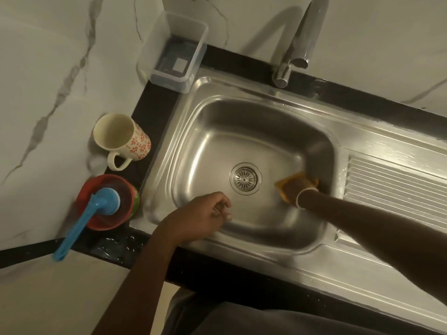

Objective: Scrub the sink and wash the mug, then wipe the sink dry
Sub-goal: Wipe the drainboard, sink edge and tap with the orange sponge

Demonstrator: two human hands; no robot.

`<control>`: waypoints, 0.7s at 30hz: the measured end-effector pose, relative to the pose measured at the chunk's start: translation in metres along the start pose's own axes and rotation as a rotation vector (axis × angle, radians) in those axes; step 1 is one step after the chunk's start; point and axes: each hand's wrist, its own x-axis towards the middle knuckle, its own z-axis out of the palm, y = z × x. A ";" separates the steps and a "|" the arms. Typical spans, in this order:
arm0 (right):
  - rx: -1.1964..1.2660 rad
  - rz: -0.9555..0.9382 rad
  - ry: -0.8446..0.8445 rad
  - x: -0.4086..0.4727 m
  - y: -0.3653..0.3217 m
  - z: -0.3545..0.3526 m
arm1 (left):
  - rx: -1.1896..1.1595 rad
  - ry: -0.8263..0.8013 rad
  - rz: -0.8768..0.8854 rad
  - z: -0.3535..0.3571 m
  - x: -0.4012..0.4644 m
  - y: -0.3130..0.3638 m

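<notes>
The steel sink point(210, 151) fills the middle of the view, with its round drain point(245, 178) at the bottom. My right hand point(296, 188) is down in the basin at its right side, pressed on an orange cloth point(281, 183) that it holds against the steel; the hand is blurred. My left hand point(205, 213) rests on the basin's front left edge, fingers curled loosely, holding nothing. A cream mug point(122, 139) with red flower prints stands upright on the counter left of the sink, handle toward me.
A red bowl point(106, 201) with a blue long-handled brush point(79, 228) in it sits by the sink's front left corner. A clear plastic box point(174, 52) stands at the back left. The tap point(300, 44) rises behind the basin. A ribbed drainboard point(396, 184) lies to the right.
</notes>
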 end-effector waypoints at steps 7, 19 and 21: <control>0.540 -0.314 -0.418 -0.040 -0.065 -0.003 | 0.042 0.015 -0.048 0.015 0.033 0.002; 2.376 -0.518 -0.317 -0.133 -0.036 -0.068 | -0.274 0.284 -0.313 0.027 0.017 0.050; 2.500 -0.623 -0.258 -0.150 -0.033 -0.075 | -0.442 0.174 -0.333 0.028 0.011 0.063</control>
